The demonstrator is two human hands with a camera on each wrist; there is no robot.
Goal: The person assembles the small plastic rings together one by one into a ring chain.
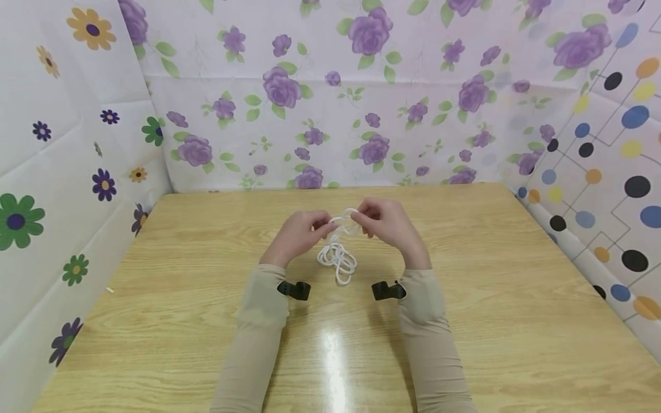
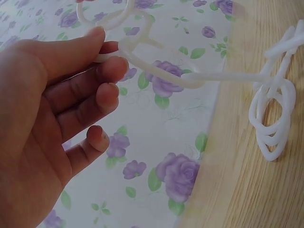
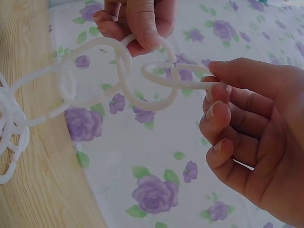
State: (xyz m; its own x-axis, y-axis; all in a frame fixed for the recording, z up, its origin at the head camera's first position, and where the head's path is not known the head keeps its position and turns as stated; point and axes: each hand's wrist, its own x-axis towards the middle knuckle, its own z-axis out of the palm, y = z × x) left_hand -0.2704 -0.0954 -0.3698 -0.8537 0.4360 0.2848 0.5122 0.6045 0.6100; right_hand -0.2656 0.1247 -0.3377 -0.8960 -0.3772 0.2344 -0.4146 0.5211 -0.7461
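A white plastic chain of oval links runs between both hands. Between thumb and index finger, the left hand [image 1: 299, 232] pinches one link [image 3: 152, 105]; its other fingers are loosely bent. Across from it, the right hand [image 1: 389, 223] pinches the end link [image 3: 190, 86] by one end, thumb on top. In the right wrist view this end link passes through the left hand's link. From the left hand's link, more links [image 2: 228, 77] slope down to a loose heap of chain [image 1: 337, 258] on the table, below and between the hands.
The wooden table [image 1: 181, 321] has patterned sheeting behind it and on both sides. Black wrist cameras [image 1: 294, 290] sit at both sleeve cuffs. A small white scrap [image 1: 109, 290] lies by the table's left edge.
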